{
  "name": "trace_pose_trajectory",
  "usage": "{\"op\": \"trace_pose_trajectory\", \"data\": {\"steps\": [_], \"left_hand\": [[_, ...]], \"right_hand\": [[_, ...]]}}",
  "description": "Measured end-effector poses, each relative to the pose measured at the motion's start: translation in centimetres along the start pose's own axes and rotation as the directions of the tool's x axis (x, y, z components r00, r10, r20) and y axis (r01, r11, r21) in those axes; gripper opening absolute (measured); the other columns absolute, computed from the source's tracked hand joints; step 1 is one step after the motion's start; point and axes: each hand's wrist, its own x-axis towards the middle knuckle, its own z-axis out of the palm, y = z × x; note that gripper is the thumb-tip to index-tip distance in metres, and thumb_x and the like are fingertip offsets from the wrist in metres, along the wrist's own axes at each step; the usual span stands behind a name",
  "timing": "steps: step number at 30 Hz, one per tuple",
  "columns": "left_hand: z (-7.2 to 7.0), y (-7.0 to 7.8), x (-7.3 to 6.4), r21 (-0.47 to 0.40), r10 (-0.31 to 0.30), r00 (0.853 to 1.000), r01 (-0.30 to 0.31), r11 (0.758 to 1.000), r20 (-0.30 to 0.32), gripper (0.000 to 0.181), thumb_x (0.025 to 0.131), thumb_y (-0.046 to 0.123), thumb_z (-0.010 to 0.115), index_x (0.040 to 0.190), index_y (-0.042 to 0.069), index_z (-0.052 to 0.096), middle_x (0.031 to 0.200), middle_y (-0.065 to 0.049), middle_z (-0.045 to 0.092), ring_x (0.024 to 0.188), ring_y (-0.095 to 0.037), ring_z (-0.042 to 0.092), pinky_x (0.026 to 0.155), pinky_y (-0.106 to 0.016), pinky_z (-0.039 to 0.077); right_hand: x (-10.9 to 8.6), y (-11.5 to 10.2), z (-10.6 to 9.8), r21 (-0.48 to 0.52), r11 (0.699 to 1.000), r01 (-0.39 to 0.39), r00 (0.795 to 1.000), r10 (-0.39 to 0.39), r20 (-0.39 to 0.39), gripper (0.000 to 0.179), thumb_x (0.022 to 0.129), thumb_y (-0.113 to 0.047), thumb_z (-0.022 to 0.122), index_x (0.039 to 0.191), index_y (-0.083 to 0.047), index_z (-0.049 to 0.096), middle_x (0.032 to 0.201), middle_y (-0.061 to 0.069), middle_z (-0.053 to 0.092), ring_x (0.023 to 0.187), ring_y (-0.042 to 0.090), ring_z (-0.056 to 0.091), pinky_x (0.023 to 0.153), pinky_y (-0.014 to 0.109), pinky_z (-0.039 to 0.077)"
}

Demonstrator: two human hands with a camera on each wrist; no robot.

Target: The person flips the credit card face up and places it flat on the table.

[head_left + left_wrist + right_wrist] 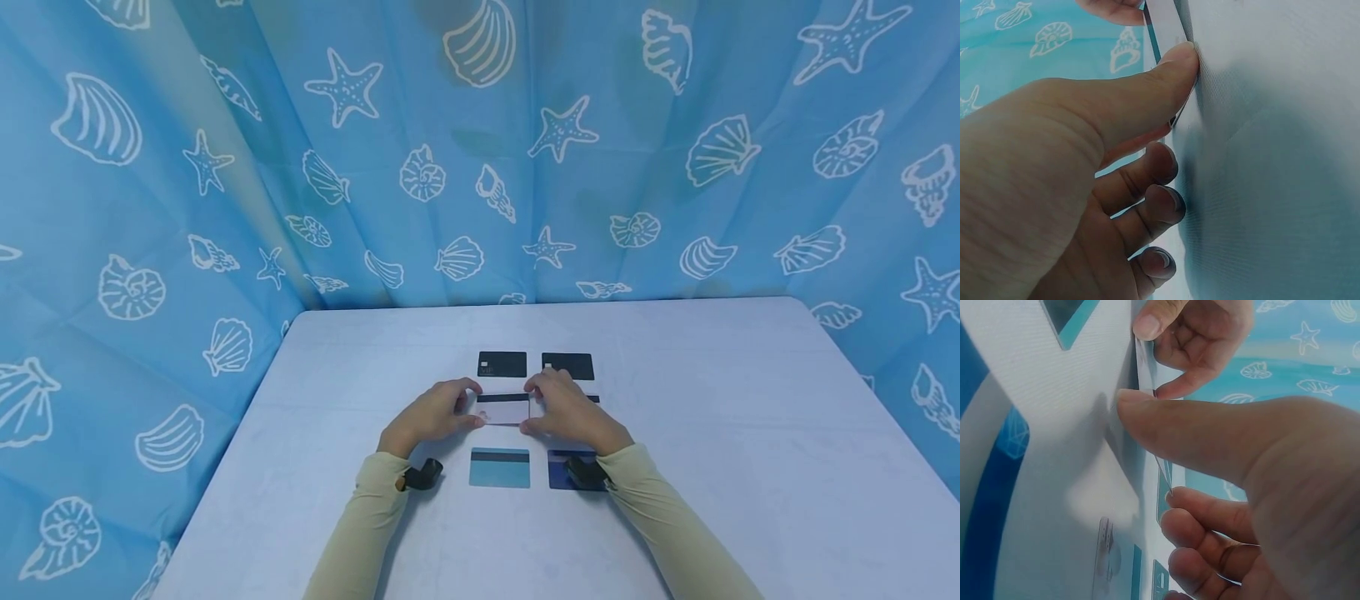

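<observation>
A pale pinkish bank card (504, 412) with a black stripe along its far edge is between my two hands. My left hand (435, 412) pinches its left end, thumb at the near corner and index finger at the far corner. At the right end, my right hand (566, 410) grips it the same way by thumb and index finger. In the right wrist view the card (1145, 365) appears nearly edge-on, tilted and close over the white cloth. The other left fingers (1163, 203) curl loosely beside the cloth.
Two black cards (502, 364) lie behind the hands. A light blue card (499, 472) and a dark blue card (558, 477) lie nearer me, the latter partly behind a wrist camera (588, 473). Another pale card (1102, 556) rests under my right hand. A shell-patterned curtain (480, 167) borders the table (712, 500).
</observation>
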Motion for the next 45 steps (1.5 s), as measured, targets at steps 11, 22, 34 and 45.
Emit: {"op": "trace_pose_trajectory", "data": {"steps": [11,22,34,45], "left_hand": [[-0.2,0.2,-0.1,0.007,-0.002,1.000,0.002,1.000,-0.004,0.053,0.092,0.037,0.079,0.138,0.017,0.062,0.100,-0.002,0.065,0.088,-0.017,0.057,0.085,-0.035,0.052],[-0.7,1.5,-0.1,0.012,0.055,0.998,-0.054,0.998,-0.018,0.063,0.089,0.041,0.081,0.142,0.015,0.060,0.097,-0.002,0.064,0.086,-0.016,0.057,0.079,-0.033,0.050],[-0.7,2.7,-0.4,0.052,0.116,0.993,-0.114,0.992,-0.035,0.068,0.087,0.044,0.083,0.144,0.015,0.059,0.096,-0.002,0.064,0.086,-0.014,0.056,0.078,-0.029,0.049],[-0.2,2.9,-0.2,0.081,0.133,0.990,-0.130,0.988,-0.036,0.071,0.087,0.046,0.083,0.146,0.016,0.057,0.096,0.000,0.064,0.085,-0.013,0.056,0.076,-0.026,0.048]], "right_hand": [[-0.2,-0.2,-0.3,0.000,1.000,-0.008,1.000,0.008,0.004,0.058,0.080,-0.033,0.090,0.128,-0.010,0.066,0.112,0.005,0.062,0.108,0.023,0.050,0.098,0.047,0.053],[-0.5,-0.6,-0.9,-0.006,0.999,0.034,0.999,-0.034,-0.022,0.058,0.081,-0.032,0.090,0.128,-0.008,0.066,0.113,0.007,0.062,0.111,0.025,0.050,0.099,0.049,0.055],[-1.0,-1.1,-1.4,0.003,0.998,0.063,0.997,-0.063,-0.034,0.058,0.081,-0.032,0.089,0.129,-0.007,0.065,0.113,0.007,0.061,0.111,0.026,0.050,0.096,0.048,0.055],[-1.3,-1.4,-1.8,0.013,0.995,0.098,0.994,-0.098,-0.048,0.057,0.082,-0.031,0.089,0.128,-0.007,0.065,0.111,0.008,0.061,0.107,0.026,0.050,0.091,0.045,0.055]]}}
